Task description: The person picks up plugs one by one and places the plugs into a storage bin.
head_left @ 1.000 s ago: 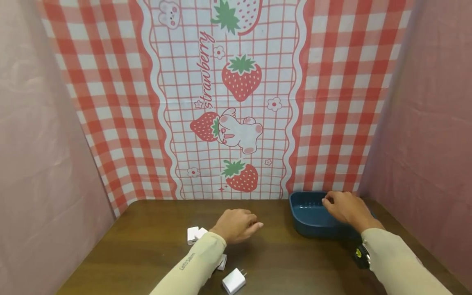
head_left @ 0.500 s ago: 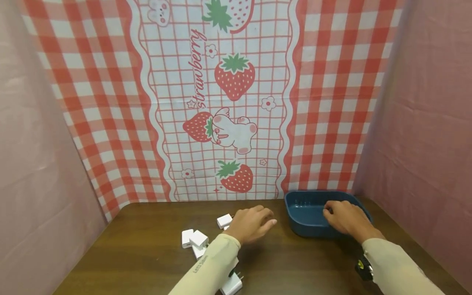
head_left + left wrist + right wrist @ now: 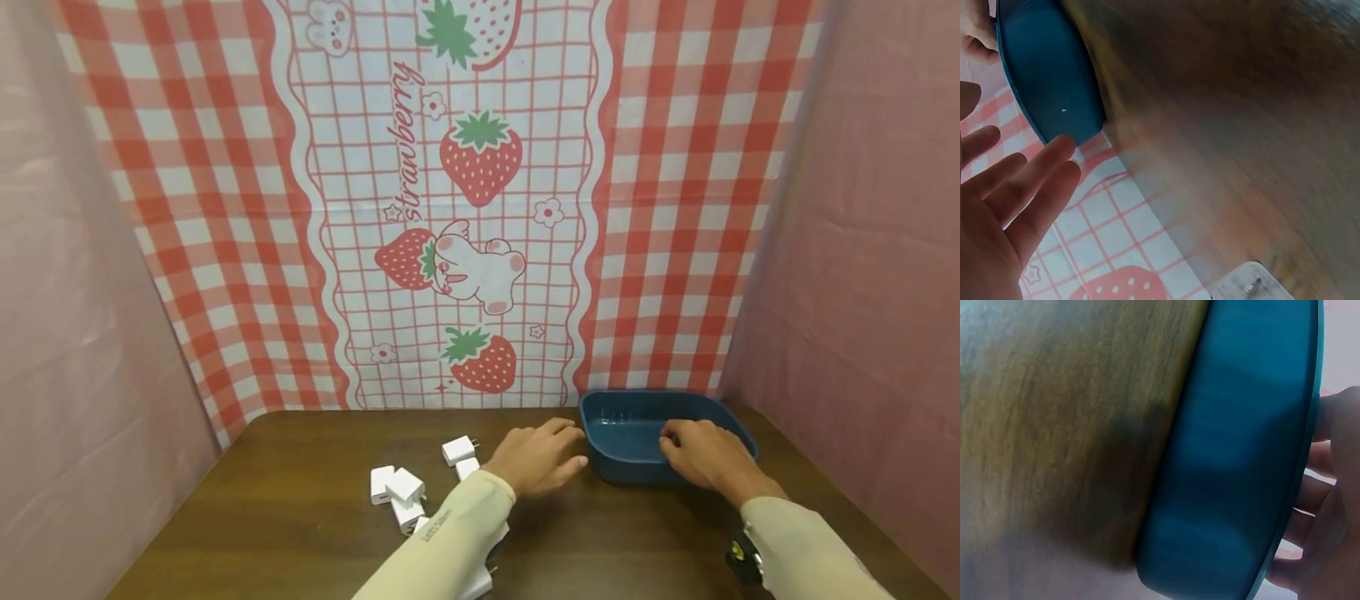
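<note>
My left hand (image 3: pixel 536 458) hovers over the wooden table beside the left end of a blue plastic bin (image 3: pixel 633 472). Its fingers reach toward the bin's wall and nothing lies in the palm, as the left wrist view shows. My right hand (image 3: pixel 708 454) hangs over the bin's front rim with loosely bent fingers. In the right wrist view its fingers (image 3: pixel 1312 492) pass behind the rim. Several white plug-in chargers lie left of my left forearm: one charger (image 3: pixel 459 451) with prongs toward the right, and a small heap with one charger (image 3: pixel 405 485) on top.
A strawberry-print checked cloth (image 3: pixel 480 250) hangs behind the table (image 3: pixel 300 517). Pink curtains (image 3: pixel 847 292) close off both sides. Another charger (image 3: pixel 477 583) sits partly hidden under my left sleeve. A dark wrist device (image 3: pixel 742 558) shows under my right wrist.
My left hand has moved right, away from the chargers and up to the bin's left end, uncovering more chargers. My right hand has come slightly nearer the bin's front rim.
</note>
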`<act>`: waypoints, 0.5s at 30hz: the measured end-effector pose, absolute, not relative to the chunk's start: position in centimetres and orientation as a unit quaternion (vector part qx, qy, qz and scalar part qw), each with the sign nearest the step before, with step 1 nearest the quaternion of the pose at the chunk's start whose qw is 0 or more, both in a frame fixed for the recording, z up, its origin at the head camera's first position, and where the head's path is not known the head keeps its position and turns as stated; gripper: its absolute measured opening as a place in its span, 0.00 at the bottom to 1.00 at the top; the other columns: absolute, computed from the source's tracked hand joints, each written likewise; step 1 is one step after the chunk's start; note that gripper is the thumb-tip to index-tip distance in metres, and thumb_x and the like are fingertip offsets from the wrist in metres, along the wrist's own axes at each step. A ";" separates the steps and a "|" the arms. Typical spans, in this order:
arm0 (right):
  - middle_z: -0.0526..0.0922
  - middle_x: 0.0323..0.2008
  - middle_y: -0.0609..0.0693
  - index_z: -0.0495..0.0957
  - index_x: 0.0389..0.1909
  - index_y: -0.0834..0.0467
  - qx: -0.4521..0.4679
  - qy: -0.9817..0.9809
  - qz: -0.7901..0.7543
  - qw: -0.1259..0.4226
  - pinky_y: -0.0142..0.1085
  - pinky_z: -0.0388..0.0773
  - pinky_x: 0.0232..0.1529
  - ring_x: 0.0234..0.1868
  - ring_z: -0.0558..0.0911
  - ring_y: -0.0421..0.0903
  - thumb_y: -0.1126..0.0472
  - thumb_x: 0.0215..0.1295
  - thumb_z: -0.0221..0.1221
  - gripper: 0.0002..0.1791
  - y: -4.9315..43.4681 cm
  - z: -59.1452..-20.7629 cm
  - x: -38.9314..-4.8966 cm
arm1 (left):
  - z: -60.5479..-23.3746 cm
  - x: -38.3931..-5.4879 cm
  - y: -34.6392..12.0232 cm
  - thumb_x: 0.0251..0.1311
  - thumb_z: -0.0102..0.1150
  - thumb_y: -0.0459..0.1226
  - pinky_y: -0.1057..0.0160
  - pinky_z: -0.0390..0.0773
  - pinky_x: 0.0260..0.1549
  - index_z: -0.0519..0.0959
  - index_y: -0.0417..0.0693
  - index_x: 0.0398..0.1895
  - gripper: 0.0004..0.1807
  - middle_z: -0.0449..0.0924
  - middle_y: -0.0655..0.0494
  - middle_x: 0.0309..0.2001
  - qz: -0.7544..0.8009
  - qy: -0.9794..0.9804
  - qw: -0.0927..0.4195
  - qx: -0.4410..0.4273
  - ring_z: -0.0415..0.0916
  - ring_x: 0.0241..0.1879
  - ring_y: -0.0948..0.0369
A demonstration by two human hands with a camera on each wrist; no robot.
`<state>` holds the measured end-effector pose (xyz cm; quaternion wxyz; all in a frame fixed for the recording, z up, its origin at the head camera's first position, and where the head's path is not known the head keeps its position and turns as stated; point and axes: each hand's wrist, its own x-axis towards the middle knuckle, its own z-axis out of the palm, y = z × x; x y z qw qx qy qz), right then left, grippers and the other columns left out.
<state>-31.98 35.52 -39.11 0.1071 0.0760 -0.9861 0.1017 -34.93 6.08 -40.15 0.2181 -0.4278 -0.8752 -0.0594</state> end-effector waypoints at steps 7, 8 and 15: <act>0.85 0.39 0.51 0.84 0.48 0.58 0.072 -0.987 0.110 0.097 0.58 0.76 0.41 0.38 0.82 0.50 0.54 0.69 0.56 0.16 35.7 -39.6 -31.8 | -40.1 -35.2 7.2 0.72 0.49 0.56 0.62 0.80 0.41 0.74 0.61 0.67 0.25 0.72 0.60 0.68 -0.054 -0.890 0.172 -0.420 0.82 0.49 0.63; 0.86 0.39 0.51 0.84 0.48 0.58 0.073 -0.987 0.111 0.096 0.58 0.76 0.42 0.39 0.82 0.51 0.54 0.69 0.56 0.16 35.7 -39.6 -31.8 | -40.1 -35.2 7.3 0.71 0.49 0.56 0.62 0.80 0.41 0.73 0.61 0.68 0.26 0.72 0.61 0.68 -0.051 -0.890 0.170 -0.419 0.82 0.50 0.64; 0.85 0.41 0.53 0.84 0.47 0.58 0.060 -0.987 0.118 0.085 0.60 0.75 0.45 0.43 0.82 0.55 0.53 0.69 0.56 0.16 35.7 -39.7 -31.8 | -40.1 -35.0 8.3 0.71 0.48 0.56 0.63 0.79 0.44 0.69 0.61 0.73 0.29 0.65 0.64 0.73 -0.043 -0.893 0.133 -0.428 0.77 0.58 0.66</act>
